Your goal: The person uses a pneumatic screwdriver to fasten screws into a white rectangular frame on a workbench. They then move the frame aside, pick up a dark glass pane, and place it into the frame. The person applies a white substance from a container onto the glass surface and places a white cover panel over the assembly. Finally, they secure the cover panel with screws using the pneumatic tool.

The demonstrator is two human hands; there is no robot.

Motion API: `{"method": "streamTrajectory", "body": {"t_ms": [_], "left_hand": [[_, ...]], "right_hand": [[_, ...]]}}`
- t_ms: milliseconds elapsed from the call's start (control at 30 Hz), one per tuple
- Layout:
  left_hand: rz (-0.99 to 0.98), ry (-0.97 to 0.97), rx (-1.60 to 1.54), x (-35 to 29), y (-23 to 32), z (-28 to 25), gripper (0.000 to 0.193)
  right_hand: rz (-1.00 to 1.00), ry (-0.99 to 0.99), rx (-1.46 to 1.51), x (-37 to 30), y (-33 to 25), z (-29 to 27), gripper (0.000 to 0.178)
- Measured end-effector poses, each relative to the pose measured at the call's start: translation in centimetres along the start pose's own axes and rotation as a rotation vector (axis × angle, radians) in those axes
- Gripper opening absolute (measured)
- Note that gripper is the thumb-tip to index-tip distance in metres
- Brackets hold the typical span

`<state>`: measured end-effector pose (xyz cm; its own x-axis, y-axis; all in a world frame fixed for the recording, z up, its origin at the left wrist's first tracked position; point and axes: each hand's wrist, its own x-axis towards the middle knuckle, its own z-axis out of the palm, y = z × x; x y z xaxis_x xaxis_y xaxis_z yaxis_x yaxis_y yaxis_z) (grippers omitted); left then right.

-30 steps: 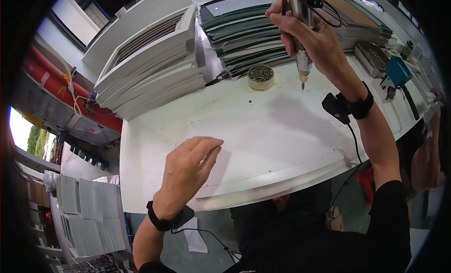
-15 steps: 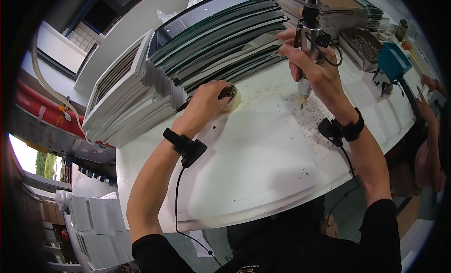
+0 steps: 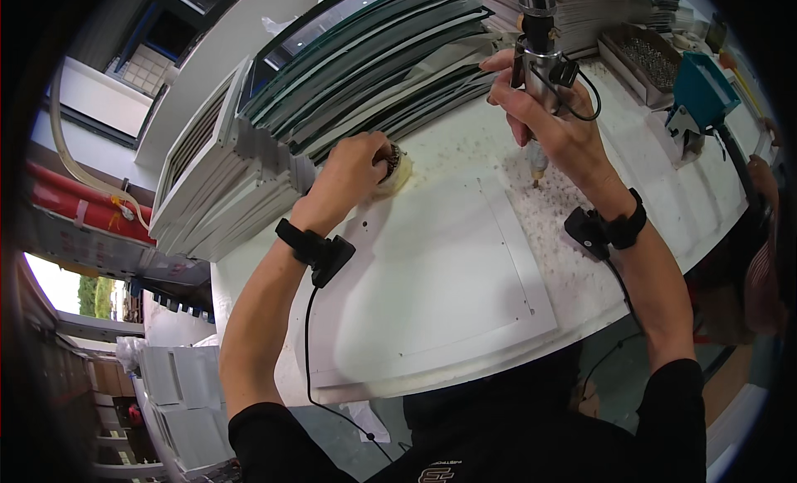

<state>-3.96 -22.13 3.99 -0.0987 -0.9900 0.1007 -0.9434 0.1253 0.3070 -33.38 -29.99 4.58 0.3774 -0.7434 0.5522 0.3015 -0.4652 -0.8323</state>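
Note:
My left hand [image 3: 353, 169] reaches into a small yellowish round tub [image 3: 402, 181] that holds dark little screws or similar fasteners. Its fingers are bent together at the tub's mouth, and their tips are hidden inside. In my right hand [image 3: 571, 142] is an upright metal power screwdriver [image 3: 543, 74], with its bit pointing down just above the tabletop. Between my forearms lies a flat white panel [image 3: 432, 275] with small dark holes or marks along its edges. Black bands with small boxes and cables sit on both wrists.
Stacked glass-like sheets [image 3: 365, 63] and white frames [image 3: 220, 171] stand behind my left hand. A metal tray [image 3: 639, 63] of small fasteners and a teal holder [image 3: 704, 93] are at far right. Specks litter the white worktable [image 3: 664, 205]. Another person's hand [image 3: 760, 177] shows at the right edge.
The fingers of my left hand have dipped further into the tub. My right hand still grips the screwdriver, nearly unmoved. The whole view has shifted slightly.

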Motion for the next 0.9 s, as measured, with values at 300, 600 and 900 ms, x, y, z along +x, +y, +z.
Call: {"method": "streamTrajectory", "body": {"t_ms": [300, 600, 900], "left_hand": [[-0.066, -0.003, 0.005, 0.2, -0.2, 0.1, 0.013], [-0.119, -0.02, -0.218, -3.6, 3.0, -2.0, 0.01], [-0.063, -0.077, -0.093, -11.5, 5.2, 1.1, 0.015]], "right_hand": [[0.015, 0.022, -0.062, 0.1, 0.5, -0.3, 0.025], [0.013, 0.02, -0.093, 0.0, 0.3, -0.7, 0.027], [0.069, -0.008, 0.008, 0.1, -0.7, 0.0, 0.025]]}}
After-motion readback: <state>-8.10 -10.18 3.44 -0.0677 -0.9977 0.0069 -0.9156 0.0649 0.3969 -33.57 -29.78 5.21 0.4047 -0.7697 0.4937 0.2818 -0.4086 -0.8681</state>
